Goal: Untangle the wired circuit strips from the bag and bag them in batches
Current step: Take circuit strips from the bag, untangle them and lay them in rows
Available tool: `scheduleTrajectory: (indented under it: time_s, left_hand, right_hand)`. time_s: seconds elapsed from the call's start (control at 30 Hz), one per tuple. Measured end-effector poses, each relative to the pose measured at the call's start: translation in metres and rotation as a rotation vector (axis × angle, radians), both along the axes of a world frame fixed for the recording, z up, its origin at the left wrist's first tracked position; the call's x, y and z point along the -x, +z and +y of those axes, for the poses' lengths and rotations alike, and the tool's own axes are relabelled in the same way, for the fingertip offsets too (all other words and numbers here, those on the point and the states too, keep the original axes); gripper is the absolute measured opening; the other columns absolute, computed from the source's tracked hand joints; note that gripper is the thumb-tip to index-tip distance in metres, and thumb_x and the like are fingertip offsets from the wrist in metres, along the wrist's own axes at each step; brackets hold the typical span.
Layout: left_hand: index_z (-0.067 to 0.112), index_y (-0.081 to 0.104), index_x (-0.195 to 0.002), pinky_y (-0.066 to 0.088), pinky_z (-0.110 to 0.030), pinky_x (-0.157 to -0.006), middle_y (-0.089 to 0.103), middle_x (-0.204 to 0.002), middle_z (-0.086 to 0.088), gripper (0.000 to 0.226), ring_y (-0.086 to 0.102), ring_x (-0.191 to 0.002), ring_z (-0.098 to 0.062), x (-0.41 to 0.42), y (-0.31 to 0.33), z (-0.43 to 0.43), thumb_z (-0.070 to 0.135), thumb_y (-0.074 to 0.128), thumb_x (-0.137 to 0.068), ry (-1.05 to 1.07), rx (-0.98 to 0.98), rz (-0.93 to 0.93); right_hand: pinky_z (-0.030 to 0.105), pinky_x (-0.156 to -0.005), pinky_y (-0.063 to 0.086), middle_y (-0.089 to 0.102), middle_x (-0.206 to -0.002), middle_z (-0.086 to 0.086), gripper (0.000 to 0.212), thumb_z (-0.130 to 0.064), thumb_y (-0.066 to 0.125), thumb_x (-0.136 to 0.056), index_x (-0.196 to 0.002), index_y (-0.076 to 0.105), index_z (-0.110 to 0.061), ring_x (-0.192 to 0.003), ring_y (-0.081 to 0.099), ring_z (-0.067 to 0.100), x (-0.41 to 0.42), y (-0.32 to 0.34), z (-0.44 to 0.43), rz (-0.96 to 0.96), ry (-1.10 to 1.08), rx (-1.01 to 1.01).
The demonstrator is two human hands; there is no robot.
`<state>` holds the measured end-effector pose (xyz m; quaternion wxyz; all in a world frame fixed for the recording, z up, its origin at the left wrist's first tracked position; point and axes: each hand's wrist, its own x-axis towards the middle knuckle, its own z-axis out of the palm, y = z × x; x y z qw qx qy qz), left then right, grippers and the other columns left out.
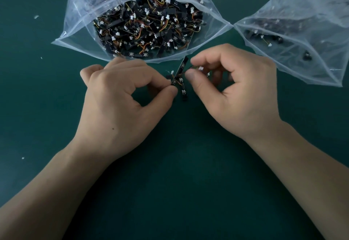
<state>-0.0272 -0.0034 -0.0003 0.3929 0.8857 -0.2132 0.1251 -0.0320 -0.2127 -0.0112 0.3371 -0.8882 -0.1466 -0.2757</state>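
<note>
A tangled strip clump (179, 78) is pinched between left hand (120, 98) and right hand (236, 90); source bag (79, 32) looks nearly full, second bag (311, 58) holds few.

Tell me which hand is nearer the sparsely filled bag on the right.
Right. The right hand pinches the tangled strips close beside the sparse bag, near its lower-left edge. The left hand pinches the same tangle farther left, below the full bag.

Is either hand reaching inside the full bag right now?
No, both the left hand and the right hand are outside the full bag, pinching a small cluster of strips over the table.
</note>
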Motion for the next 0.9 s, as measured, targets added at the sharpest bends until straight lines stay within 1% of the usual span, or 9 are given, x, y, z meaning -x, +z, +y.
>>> scheduleTrajectory:
  time_s: [0.13,0.27,0.37,0.43,0.47,0.53,0.6,0.77,0.9]
  left_hand:
    - [0.029,0.074,-0.077,0.045,-0.066,-0.089,0.068,-0.081,0.019,0.014,0.065,-0.086,-0.011,0.000,0.000,0.000,0.032,0.076,-0.091,-0.014,0.011,-0.008]
    - [0.036,0.071,-0.081,0.046,-0.067,-0.088,0.067,-0.081,0.022,0.012,0.064,-0.087,-0.007,-0.001,0.001,0.001,0.035,0.075,-0.092,-0.018,0.025,-0.032]
    - [0.040,0.070,-0.099,0.047,-0.065,-0.092,0.067,-0.083,0.020,0.007,0.065,-0.088,-0.007,-0.001,-0.002,0.001,0.042,0.072,-0.093,-0.014,0.071,-0.026]
    - [0.033,0.063,-0.118,0.047,-0.064,-0.093,0.064,-0.083,0.010,0.025,0.063,-0.083,-0.015,-0.003,-0.005,0.001,0.032,0.068,-0.094,0.011,0.140,0.013]
    - [0.029,0.058,-0.123,0.048,-0.060,-0.088,0.059,-0.079,0.005,0.032,0.059,-0.077,-0.018,-0.005,-0.008,0.003,0.021,0.063,-0.092,0.011,0.201,0.046]
    - [0.025,0.053,-0.119,0.040,-0.038,-0.066,0.046,-0.072,0.003,0.043,0.044,-0.065,-0.019,-0.008,-0.012,0.006,0.005,0.053,-0.082,0.010,0.310,0.102]
    - [0.025,0.051,-0.113,0.031,-0.023,-0.058,0.038,-0.069,0.002,0.045,0.035,-0.061,-0.016,-0.011,-0.014,0.007,0.001,0.047,-0.075,0.028,0.318,0.118]
    - [0.033,0.049,-0.102,0.028,-0.016,-0.053,0.035,-0.065,0.001,0.040,0.030,-0.057,-0.012,-0.010,-0.013,0.005,0.004,0.049,-0.075,0.068,0.282,0.120]
    - [0.026,0.050,-0.098,0.025,-0.018,-0.051,0.033,-0.062,0.002,0.034,0.027,-0.055,-0.012,-0.013,-0.014,0.006,0.002,0.045,-0.075,0.069,0.352,0.129]
  right_hand:
    - [0.020,-0.070,0.050,0.070,-0.088,-0.012,0.012,-0.022,0.075,-0.097,-0.097,0.077,-0.011,-0.076,0.062,0.001,-0.002,0.001,-0.001,0.074,0.025,0.014]
    - [0.029,-0.074,0.052,0.073,-0.092,-0.003,0.012,-0.018,0.071,-0.100,-0.099,0.077,-0.008,-0.083,0.067,0.013,-0.003,0.001,-0.001,0.056,0.100,0.037]
    - [0.017,-0.075,0.043,0.066,-0.091,-0.004,0.008,-0.010,0.067,-0.101,-0.099,0.073,-0.005,-0.083,0.059,0.003,-0.005,0.000,-0.003,0.048,0.114,-0.003]
    - [0.015,-0.078,0.041,0.065,-0.095,-0.004,0.008,-0.006,0.063,-0.102,-0.102,0.071,-0.005,-0.085,0.057,0.001,-0.007,-0.001,-0.006,0.067,0.074,-0.061]
    - [0.016,-0.079,0.042,0.065,-0.097,-0.004,0.010,-0.006,0.061,-0.102,-0.104,0.070,-0.006,-0.087,0.057,0.001,-0.009,-0.001,-0.008,0.070,0.041,-0.087]
    - [0.016,-0.081,0.041,0.064,-0.099,-0.006,0.013,-0.007,0.057,-0.103,-0.107,0.069,-0.008,-0.087,0.056,0.000,-0.013,-0.001,-0.015,0.078,-0.040,-0.118]
    - [0.016,-0.081,0.040,0.063,-0.099,-0.010,0.014,-0.009,0.054,-0.103,-0.108,0.068,-0.011,-0.087,0.054,-0.003,-0.017,0.000,-0.022,0.103,-0.131,-0.123]
    - [0.017,-0.077,0.040,0.057,-0.090,-0.025,0.016,-0.012,0.053,-0.104,-0.108,0.067,-0.017,-0.078,0.053,-0.004,-0.021,-0.001,-0.028,0.168,-0.184,-0.177]
    - [0.013,-0.077,0.039,0.058,-0.092,-0.025,0.017,-0.004,0.055,-0.101,-0.108,0.070,-0.008,-0.081,0.056,-0.006,-0.013,-0.001,-0.018,0.120,0.016,-0.084]
